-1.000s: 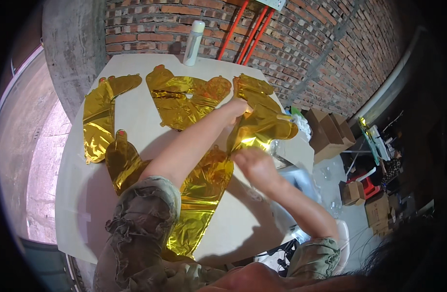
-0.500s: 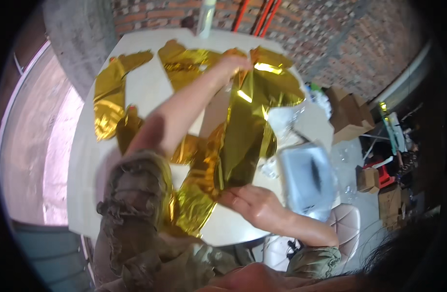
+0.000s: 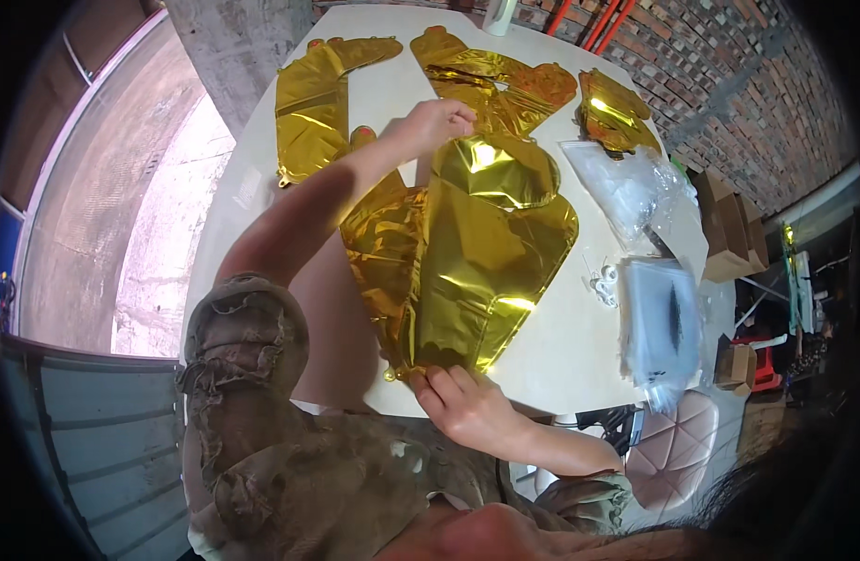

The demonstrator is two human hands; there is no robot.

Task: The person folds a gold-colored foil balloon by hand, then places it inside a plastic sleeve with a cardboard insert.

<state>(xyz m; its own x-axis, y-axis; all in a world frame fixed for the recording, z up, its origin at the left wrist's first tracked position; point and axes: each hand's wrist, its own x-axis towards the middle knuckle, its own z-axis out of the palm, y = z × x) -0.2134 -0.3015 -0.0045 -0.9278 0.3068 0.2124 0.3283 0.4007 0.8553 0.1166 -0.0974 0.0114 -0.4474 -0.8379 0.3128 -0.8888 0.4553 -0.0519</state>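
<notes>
A flat, uninflated gold foil balloon (image 3: 491, 248) lies lengthwise on the table in front of me, creased, its upper part folded over itself. Its lower end is pinched by my right hand (image 3: 472, 411), fingers closed, at the near table edge. At the top edge of the foil is my left hand (image 3: 430, 129), its fingers curled together; the foil at the fingertips is partly hidden. Beneath my left forearm, more gold foil (image 3: 383, 238) adjoins the balloon. Other flat gold foil balloons lie farther off, at the left (image 3: 313, 112), in the middle (image 3: 505, 79) and at the right (image 3: 617, 107).
The pale table (image 3: 579, 327) carries clear plastic bags (image 3: 626, 187), a stack of clear packaging (image 3: 662, 323) and a small white tangle (image 3: 603, 283) at the right. Beyond stand cardboard boxes (image 3: 729, 229) and a quilted chair (image 3: 673, 449). A brick wall (image 3: 710, 84) rises behind.
The balloon has turned from a narrow, lifted strip to a broad, flatter shape on the table. My left hand has come nearer, and the view has shifted left.
</notes>
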